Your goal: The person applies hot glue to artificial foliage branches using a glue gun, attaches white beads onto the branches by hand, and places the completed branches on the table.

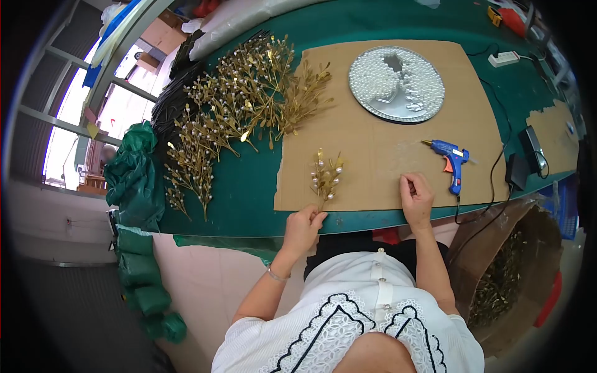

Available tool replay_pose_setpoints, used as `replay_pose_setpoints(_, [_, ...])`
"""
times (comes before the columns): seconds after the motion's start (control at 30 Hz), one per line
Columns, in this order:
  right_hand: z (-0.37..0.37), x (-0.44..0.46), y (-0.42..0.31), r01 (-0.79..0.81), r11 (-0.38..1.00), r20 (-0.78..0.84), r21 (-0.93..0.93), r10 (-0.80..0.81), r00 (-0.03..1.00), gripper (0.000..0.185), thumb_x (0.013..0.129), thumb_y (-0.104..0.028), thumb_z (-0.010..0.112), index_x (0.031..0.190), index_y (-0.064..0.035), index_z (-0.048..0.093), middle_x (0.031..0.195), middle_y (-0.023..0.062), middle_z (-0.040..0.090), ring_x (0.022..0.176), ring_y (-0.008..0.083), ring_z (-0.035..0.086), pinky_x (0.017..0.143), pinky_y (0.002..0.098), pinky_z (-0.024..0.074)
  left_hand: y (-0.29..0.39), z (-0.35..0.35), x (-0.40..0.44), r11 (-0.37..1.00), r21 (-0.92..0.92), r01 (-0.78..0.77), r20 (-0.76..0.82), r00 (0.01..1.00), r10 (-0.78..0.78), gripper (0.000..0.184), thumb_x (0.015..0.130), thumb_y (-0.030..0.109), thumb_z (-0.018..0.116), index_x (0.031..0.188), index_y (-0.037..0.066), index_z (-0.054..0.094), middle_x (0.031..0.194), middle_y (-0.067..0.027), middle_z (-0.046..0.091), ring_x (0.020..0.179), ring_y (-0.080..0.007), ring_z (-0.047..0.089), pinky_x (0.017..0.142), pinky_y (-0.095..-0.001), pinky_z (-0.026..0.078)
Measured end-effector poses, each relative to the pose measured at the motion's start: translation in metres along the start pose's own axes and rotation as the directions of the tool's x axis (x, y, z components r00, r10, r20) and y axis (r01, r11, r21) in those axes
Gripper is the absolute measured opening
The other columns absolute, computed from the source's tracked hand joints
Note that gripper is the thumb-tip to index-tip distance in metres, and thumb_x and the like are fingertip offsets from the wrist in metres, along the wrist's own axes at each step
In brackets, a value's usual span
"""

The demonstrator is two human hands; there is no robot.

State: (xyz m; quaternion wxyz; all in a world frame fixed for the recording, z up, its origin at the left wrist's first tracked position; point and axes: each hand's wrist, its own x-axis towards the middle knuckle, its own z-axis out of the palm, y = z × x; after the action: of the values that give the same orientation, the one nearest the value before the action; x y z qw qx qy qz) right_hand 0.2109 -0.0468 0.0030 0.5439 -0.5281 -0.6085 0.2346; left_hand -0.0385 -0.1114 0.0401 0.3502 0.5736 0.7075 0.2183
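My left hand (303, 227) pinches the stem of a gold artificial sprig (326, 176) with pearl-like beads, its leaves pointing away from me over the cardboard sheet (373, 149). My right hand (416, 198) is curled closed on the front part of the cardboard; whether anything is inside its fingers is hidden. To its right lies a blue hot glue gun (452, 163) with an orange trigger, nozzle pointing left. At the back of the cardboard sits a round tray (364, 101) with a mirror-like surface, largely covered with white pearl beads.
Many gold beaded sprigs (233, 99) are heaped on the green table (249, 180) at left. A white power strip (504, 59) and black cords run along the right. An open cardboard box (472, 261) with more sprigs stands below the right edge. Green plastic bags (134, 174) hang at left.
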Motion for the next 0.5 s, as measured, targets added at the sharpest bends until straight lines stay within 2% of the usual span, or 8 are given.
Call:
replay_pose_setpoints(0.07, [-0.003, 0.001, 0.0, -0.012, 1.0, -0.003, -0.006, 0.012, 1.0, 0.004, 0.077, 0.003, 0.057, 0.081, 0.0015, 0.057, 0.07, 0.0081, 0.053, 0.057, 0.0137, 0.051, 0.051, 0.0236, 0.0398, -0.005, 0.001, -0.004, 0.995, 0.017, -0.101, -0.092, 0.99, 0.102, 0.017, 0.078, 0.014, 0.064, 0.075, 0.0, 0.057, 0.061, -0.015, 0.058, 0.055, -0.0285, 0.058, 0.051, -0.033, 0.046])
replay_pose_setpoints(0.17, [-0.003, 0.013, -0.009, -0.106, 0.979, 0.012, 0.177, 0.106, 0.994, 0.009, 0.079, 0.002, 0.056, 0.087, 0.0015, 0.059, 0.076, 0.0056, 0.057, 0.063, 0.0101, 0.051, 0.055, 0.0208, 0.0401, -0.001, 0.002, -0.01, 0.975, 0.083, -0.208, -0.131, 0.967, 0.218, 0.017, 0.077, 0.015, 0.066, 0.076, 0.0, 0.058, 0.062, -0.0151, 0.058, 0.056, -0.0284, 0.059, 0.051, -0.0333, 0.046])
replay_pose_setpoints(0.23, [-0.003, 0.027, -0.034, -0.359, 0.77, 0.276, 0.527, 0.244, 0.929, 0.015, 0.082, -0.004, 0.056, 0.095, 0.0016, 0.061, 0.082, 0.0009, 0.055, 0.069, 0.0048, 0.049, 0.056, 0.0194, 0.0393, 0.007, 0.002, -0.011, 0.964, 0.098, -0.247, -0.127, 0.958, 0.259, 0.017, 0.077, 0.015, 0.066, 0.076, 0.0, 0.058, 0.062, -0.0152, 0.058, 0.056, -0.0287, 0.059, 0.051, -0.0331, 0.046])
replay_pose_setpoints(0.27, [-0.003, 0.031, -0.04, -0.359, 0.771, 0.269, 0.525, 0.25, 0.93, 0.015, 0.082, -0.004, 0.056, 0.095, 0.0016, 0.061, 0.082, 0.0009, 0.055, 0.069, 0.0048, 0.049, 0.056, 0.0194, 0.0393, 0.009, 0.002, -0.012, 0.954, 0.115, -0.276, -0.136, 0.947, 0.29, 0.017, 0.077, 0.016, 0.066, 0.077, 0.001, 0.058, 0.062, -0.0153, 0.058, 0.056, -0.029, 0.059, 0.051, -0.0329, 0.045])
replay_pose_setpoints(0.33, [-0.002, 0.038, -0.046, -0.5, 0.731, 0.539, 0.465, 0.214, 0.814, 0.017, 0.082, -0.005, 0.056, 0.097, -0.0004, 0.062, 0.079, -0.0004, 0.055, 0.068, 0.0037, 0.049, 0.056, 0.0196, 0.0399, 0.012, 0.002, -0.011, 0.949, 0.124, -0.291, -0.129, 0.943, 0.307, 0.017, 0.076, 0.016, 0.066, 0.077, 0.001, 0.058, 0.062, -0.0154, 0.058, 0.056, -0.0295, 0.058, 0.051, -0.0329, 0.045])
replay_pose_setpoints(0.37, [-0.004, 0.04, -0.043, -0.499, 0.731, 0.538, 0.466, 0.213, 0.815, 0.017, 0.082, -0.005, 0.056, 0.097, -0.0004, 0.062, 0.079, -0.0004, 0.055, 0.068, 0.0037, 0.049, 0.056, 0.0196, 0.0399, 0.013, 0.001, -0.011, 0.944, 0.134, -0.3, -0.13, 0.94, 0.317, 0.017, 0.076, 0.016, 0.066, 0.077, 0.001, 0.058, 0.062, -0.0155, 0.058, 0.056, -0.03, 0.058, 0.05, -0.0329, 0.045])
replay_pose_setpoints(0.43, [-0.012, 0.042, -0.028, -0.506, 0.814, 0.732, 0.286, 0.156, 0.664, 0.013, 0.084, -0.008, 0.055, 0.091, -0.0014, 0.063, 0.079, -0.002, 0.059, 0.068, 0.0043, 0.049, 0.059, 0.0181, 0.0397, 0.016, -0.002, -0.01, 0.932, 0.157, -0.327, -0.125, 0.93, 0.347, 0.017, 0.076, 0.015, 0.066, 0.077, 0.001, 0.058, 0.062, -0.0153, 0.058, 0.055, -0.0304, 0.057, 0.05, -0.0334, 0.045])
replay_pose_setpoints(0.5, [-0.02, 0.044, -0.019, -0.536, 0.74, 0.616, 0.407, 0.21, 0.759, 0.013, 0.085, -0.011, 0.054, 0.086, -0.0025, 0.063, 0.073, -0.0033, 0.058, 0.065, 0.0033, 0.048, 0.057, 0.0163, 0.0368, 0.016, -0.004, -0.01, 0.922, 0.177, -0.345, -0.117, 0.923, 0.367, 0.017, 0.076, 0.015, 0.066, 0.077, 0.001, 0.057, 0.061, -0.0151, 0.057, 0.054, -0.0308, 0.056, 0.049, -0.0339, 0.044])
